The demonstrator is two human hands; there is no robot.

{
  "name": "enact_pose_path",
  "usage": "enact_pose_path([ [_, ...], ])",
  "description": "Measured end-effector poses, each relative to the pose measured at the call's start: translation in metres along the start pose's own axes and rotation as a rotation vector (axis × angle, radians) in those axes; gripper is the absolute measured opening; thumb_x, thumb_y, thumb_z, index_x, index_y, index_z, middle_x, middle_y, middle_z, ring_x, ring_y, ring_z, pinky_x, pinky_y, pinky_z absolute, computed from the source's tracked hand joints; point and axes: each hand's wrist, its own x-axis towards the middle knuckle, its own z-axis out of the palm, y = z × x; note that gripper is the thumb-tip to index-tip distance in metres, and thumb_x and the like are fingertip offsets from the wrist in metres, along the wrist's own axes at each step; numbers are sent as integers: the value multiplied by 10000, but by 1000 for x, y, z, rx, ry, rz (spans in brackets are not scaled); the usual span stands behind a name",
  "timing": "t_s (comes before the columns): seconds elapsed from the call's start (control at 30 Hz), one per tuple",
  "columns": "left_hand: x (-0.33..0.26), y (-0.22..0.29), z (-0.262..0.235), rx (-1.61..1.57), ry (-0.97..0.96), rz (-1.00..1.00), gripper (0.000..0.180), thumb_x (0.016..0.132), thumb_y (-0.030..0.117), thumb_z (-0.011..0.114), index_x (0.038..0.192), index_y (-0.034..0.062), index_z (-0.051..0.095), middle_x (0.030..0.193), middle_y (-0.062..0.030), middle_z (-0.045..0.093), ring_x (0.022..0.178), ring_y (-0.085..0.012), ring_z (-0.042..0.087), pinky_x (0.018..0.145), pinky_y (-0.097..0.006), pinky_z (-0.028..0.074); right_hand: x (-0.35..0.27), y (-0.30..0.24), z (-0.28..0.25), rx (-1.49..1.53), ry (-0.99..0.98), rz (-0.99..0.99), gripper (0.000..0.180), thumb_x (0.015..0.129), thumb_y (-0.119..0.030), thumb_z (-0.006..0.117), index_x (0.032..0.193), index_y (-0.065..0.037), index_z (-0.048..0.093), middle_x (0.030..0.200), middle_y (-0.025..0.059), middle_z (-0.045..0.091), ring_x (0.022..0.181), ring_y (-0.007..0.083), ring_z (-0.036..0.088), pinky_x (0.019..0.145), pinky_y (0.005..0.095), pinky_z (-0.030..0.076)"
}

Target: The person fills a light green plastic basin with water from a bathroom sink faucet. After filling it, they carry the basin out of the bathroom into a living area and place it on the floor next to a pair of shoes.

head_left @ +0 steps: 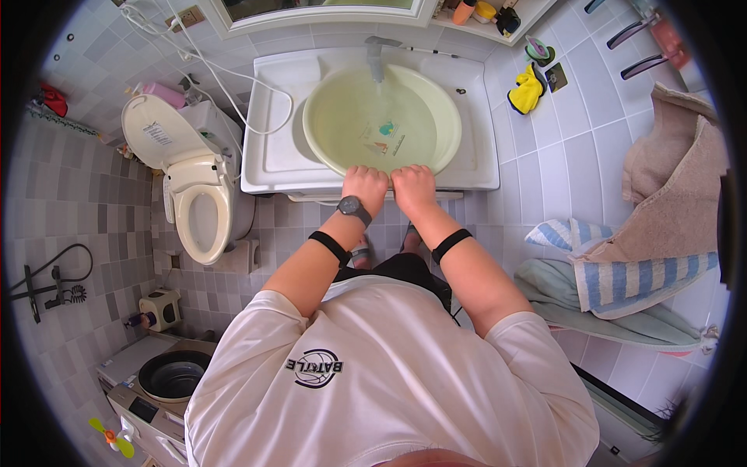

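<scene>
A white sink unit carries a pale yellow-green basin that fills its bowl, its near rim reaching the front edge. Water runs into the basin from a grey faucet at the back edge. A small teal and orange picture shows on the basin's floor. The left hand and right hand sit side by side, touching, fingers curled over the basin's near rim. A white toilet stands left; striped towels hang right.
</scene>
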Motion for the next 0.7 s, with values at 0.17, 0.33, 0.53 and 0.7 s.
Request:
enact_pose_path([
  [0.17, 0, 0, 0, 7, -19, -5, 50, 795, 120, 634, 748, 109, 645, 760, -81, 679, 812, -285, 686, 776, -417, 521, 0, -1, -1, -5, -16, 8, 52, 736, -98, 674, 704, -110, 714, 720, 80, 704, 789, 274, 707, 752, 410, 516],
  [0.33, -1, 0, 1, 10, -2, -4, 50, 796, 118, 632, 749, 111, 645, 760, -80, 679, 811, -285, 685, 780, -418, 521, 0, 0, 0, -2, -17, 7, 48, 730, -92, 679, 704, -111, 714, 718, 78, 706, 786, 274, 707, 754, 409, 517],
  [0.53, -1, -1, 3, 37, -10, 0, 32, 798, 143, 654, 783, 121, 672, 776, -66, 704, 814, -260, 701, 781, -391, 512, 0, 0, 1, -6, -22, 7, 49, 732, -91, 683, 703, -114, 715, 717, 75, 707, 785, 270, 709, 755, 405, 517],
  [0.7, 0, 0, 0, 2, -6, -8, 54, 802, 116, 631, 752, 106, 647, 761, -84, 685, 815, -286, 690, 788, -418, 523, -1, 0, 1, -4, -19, 6, 50, 733, -93, 683, 703, -117, 715, 715, 73, 705, 782, 268, 710, 754, 402, 517],
])
